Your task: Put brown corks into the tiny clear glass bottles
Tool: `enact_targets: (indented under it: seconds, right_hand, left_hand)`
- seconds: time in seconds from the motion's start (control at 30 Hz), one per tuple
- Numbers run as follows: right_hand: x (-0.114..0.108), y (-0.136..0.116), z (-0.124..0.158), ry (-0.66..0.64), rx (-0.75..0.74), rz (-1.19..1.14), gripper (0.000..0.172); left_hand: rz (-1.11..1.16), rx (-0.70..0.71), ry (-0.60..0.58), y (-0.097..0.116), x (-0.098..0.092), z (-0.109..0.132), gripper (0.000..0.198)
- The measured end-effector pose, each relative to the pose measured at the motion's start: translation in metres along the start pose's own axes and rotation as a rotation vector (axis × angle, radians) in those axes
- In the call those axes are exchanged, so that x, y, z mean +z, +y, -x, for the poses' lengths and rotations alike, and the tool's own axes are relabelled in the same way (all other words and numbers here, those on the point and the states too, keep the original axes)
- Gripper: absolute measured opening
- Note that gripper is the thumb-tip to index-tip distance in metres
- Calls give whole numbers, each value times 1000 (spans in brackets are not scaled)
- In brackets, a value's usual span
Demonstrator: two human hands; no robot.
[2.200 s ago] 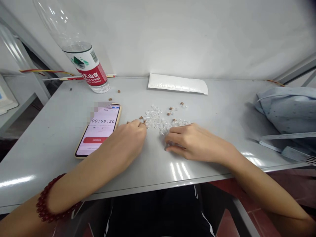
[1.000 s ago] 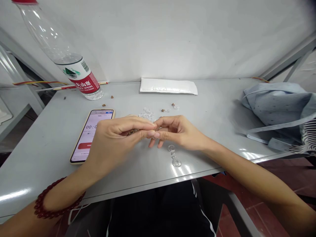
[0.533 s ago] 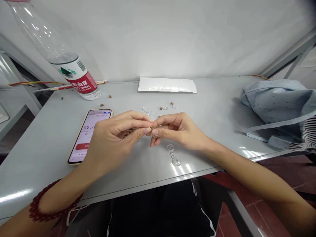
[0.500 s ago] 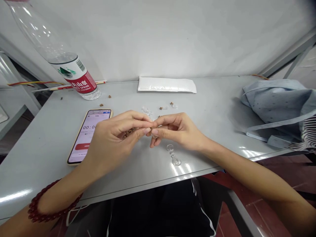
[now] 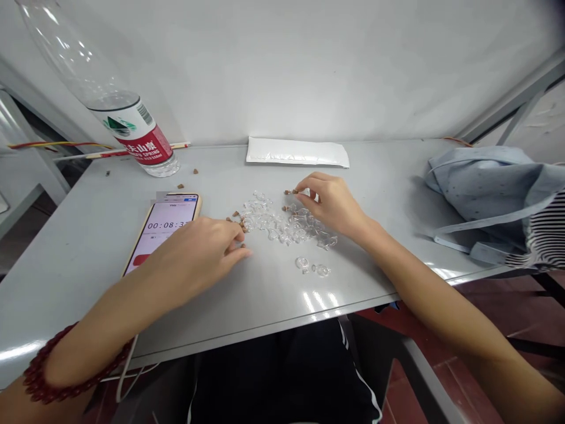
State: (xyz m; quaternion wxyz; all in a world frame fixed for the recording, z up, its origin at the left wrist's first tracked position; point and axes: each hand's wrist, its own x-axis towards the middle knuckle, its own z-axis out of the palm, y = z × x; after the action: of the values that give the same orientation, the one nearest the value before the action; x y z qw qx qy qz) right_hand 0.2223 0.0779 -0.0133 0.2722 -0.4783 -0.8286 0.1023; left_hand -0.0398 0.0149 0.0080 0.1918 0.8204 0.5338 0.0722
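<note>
A heap of tiny clear glass vials (image 5: 282, 222) lies in the middle of the grey table (image 5: 88, 235), with small brown corks (image 5: 236, 219) scattered at its left edge. My left hand (image 5: 200, 253) rests on the table beside those corks, its fingers curled and pinched together near one. My right hand (image 5: 333, 203) reaches to the far side of the heap, fingertips pinched at a corked vial (image 5: 291, 192). Two clear vials (image 5: 312, 267) lie apart, nearer the front edge.
A phone (image 5: 165, 227) showing a running timer lies left of my left hand. A leaning plastic water bottle (image 5: 119, 112) stands at the back left. A white padded envelope (image 5: 296, 153) lies at the back. A blue cloth bag (image 5: 498, 200) sits on the right.
My hands were joined in front of me, pressing a cork into a vial. They have parted: the right moved back to the far side of the heap, the left dropped to the corks.
</note>
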Motion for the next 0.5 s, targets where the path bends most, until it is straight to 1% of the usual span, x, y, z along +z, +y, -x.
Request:
enact_targets:
  seconds: [0.1,0.13,0.17,0.2,0.27,0.33,0.37,0.4,0.5]
  right_hand:
    - [-12,-12,4,11,-74,-93,12]
    - [-19,-19,7,-14,-112,-160,10]
    - [-27,-26,10,-86,-142,-230,9]
    - [-34,-33,13,-211,-161,-288,7]
    - [-47,-42,19,-568,-205,-295,4]
    - [-51,-44,22,-738,-239,-232,10]
    - [-50,-43,23,-784,-242,-190,13]
    - [-48,-42,24,-804,-242,-154,14]
    - [-38,-39,26,-819,-233,-92,13]
  left_hand:
    - [-115,-6,-56,5,3,-2,20]
    - [-137,-5,-73,8,4,-3,21]
    - [-151,-6,-85,10,4,-4,21]
    - [-158,-8,-86,11,4,-4,21]
    - [-149,-8,-75,12,4,-5,19]
    - [-103,-7,-61,11,4,-4,16]
    - [-73,-4,-51,11,4,-3,14]
    - [-42,1,-38,10,4,-3,13]
    - [48,29,13,11,5,-1,10]
